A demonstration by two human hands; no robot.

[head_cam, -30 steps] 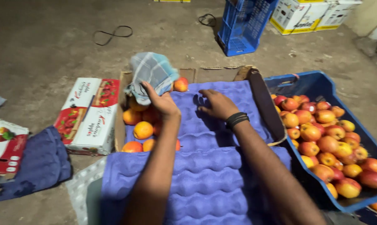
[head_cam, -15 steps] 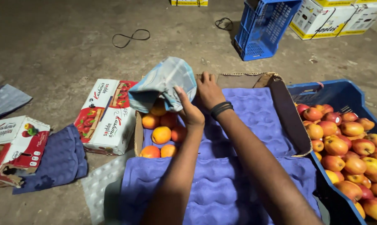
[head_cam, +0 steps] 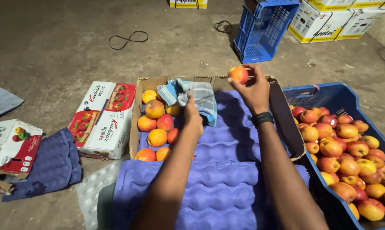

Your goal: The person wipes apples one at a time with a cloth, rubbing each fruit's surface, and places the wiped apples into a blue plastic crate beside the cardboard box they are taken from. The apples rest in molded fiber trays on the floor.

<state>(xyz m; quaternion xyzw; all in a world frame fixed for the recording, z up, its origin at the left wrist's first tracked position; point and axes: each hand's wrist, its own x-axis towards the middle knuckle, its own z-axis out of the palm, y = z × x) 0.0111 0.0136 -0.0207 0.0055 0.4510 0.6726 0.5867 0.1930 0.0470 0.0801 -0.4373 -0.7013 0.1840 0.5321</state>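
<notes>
A: What is held by the right hand (head_cam: 253,90)?

B: A single red-orange apple (head_cam: 238,74) is pinched between the fingers (head_cam: 247,81) of that hand, which are curled shut about it. It is raised above the far edge of the open cardboard box (head_cam: 138,115), at the box's right end. A black band (head_cam: 261,118) is worn on the wrist.

A: And the left hand (head_cam: 192,116)?

B: A blue and grey checked cloth (head_cam: 191,96) is gripped by it, the fingers closed on the fabric. The cloth is draped over the far part of the box, just beside the fruit packed there.

A: How is the box filled?

B: Its left part is taken up by packed apples (head_cam: 156,123), yellow, orange and red. The rest is covered by a purple moulded tray (head_cam: 235,136), whose cups are seen bare. A second purple tray (head_cam: 218,191) is laid nearer, under both forearms.

A: What is seen to the right?

B: A blue plastic crate (head_cam: 324,94) is set just beside the box, and it is heaped with loose apples (head_cam: 345,157).

A: And elsewhere on the floor (head_cam: 52,51)?

B: A closed printed fruit carton (head_cam: 104,119) is lying left of the box. Farther left, a torn carton (head_cam: 7,149) and a dark blue sheet (head_cam: 52,166) are seen. An empty blue crate (head_cam: 264,30) and white cartons (head_cam: 328,21) are stood at the far side, with a black loop of strap (head_cam: 126,39) well apart from them.
</notes>
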